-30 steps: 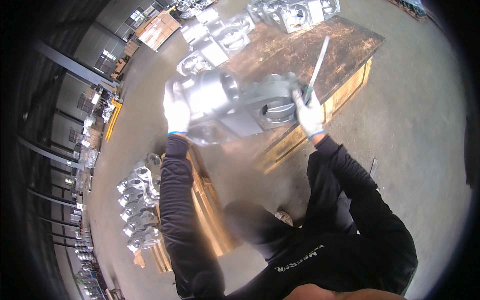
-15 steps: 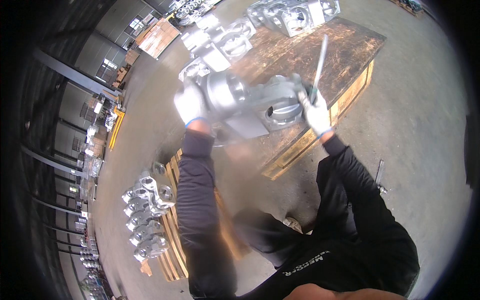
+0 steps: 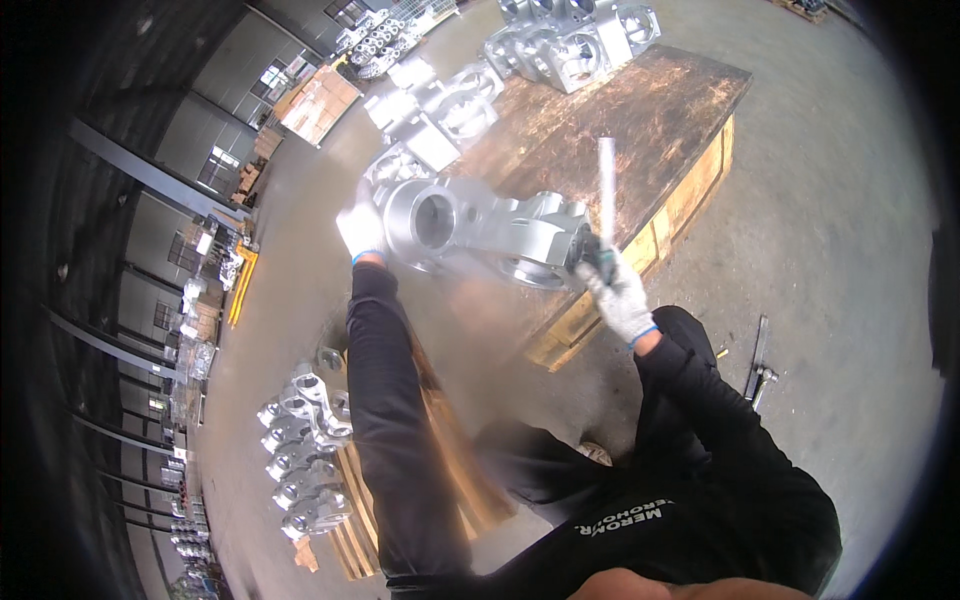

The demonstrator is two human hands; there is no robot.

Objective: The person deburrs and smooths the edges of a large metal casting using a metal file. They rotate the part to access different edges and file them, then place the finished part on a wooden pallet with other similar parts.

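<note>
At centre frame your gloved left hand [image 3: 362,228] grips one end of the metal casting [image 3: 490,228], your right hand [image 3: 618,296] clasps the other plus a thin rod [image 3: 606,188]; it looks heavy, rigid, smooth, so hold both ends.

Both the left hand [image 3: 362,229] and the right hand [image 3: 620,296] wear white knit gloves with blue cuffs; long black sleeves [image 3: 385,400] run toward the frame's lower edge.

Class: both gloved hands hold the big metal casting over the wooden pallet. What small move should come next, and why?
Probably lower the metal casting onto the bare wood of the pallet. The left hand and right hand grip opposite ends; it hangs over the near edge, other castings fill the far end.
</note>
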